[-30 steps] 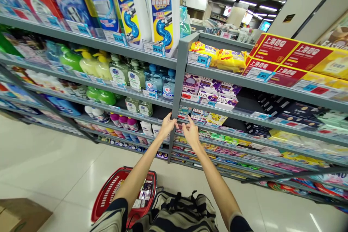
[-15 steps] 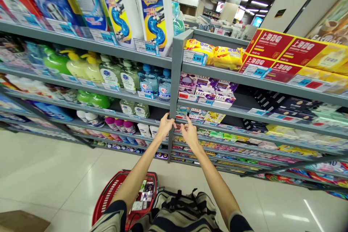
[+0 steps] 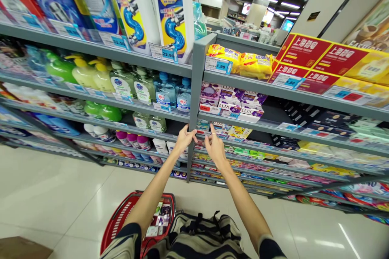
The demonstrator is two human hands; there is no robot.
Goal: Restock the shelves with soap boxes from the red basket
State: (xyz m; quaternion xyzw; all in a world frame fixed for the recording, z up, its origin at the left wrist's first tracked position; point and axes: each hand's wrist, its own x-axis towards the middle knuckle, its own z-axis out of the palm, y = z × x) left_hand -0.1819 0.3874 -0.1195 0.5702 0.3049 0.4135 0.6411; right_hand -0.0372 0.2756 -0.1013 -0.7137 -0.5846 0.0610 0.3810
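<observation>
Both my arms reach out to a grey store shelf unit. My left hand (image 3: 184,139) touches the grey upright post (image 3: 194,101) at the level of the third shelf, fingers curled against it. Just right of it, my right hand (image 3: 213,145) is at the front edge of that shelf (image 3: 267,147), its index finger pointing up by the price tags. Neither hand holds a product. Small boxed soaps (image 3: 234,130) sit right behind my right hand, and white bottles (image 3: 164,144) stand left of the post.
A red shopping basket (image 3: 121,218) with several small items sits on the tiled floor below my left arm. Shelves carry drain cleaner bottles (image 3: 173,8), hand soap pumps (image 3: 142,85), LUX boxes (image 3: 240,107) and red-yellow cartons (image 3: 328,66). A cardboard box corner (image 3: 21,249) lies bottom left.
Both hands stay at the post and shelf edge with only small finger movement; my right index finger is now raised. The camera has shifted slightly.
</observation>
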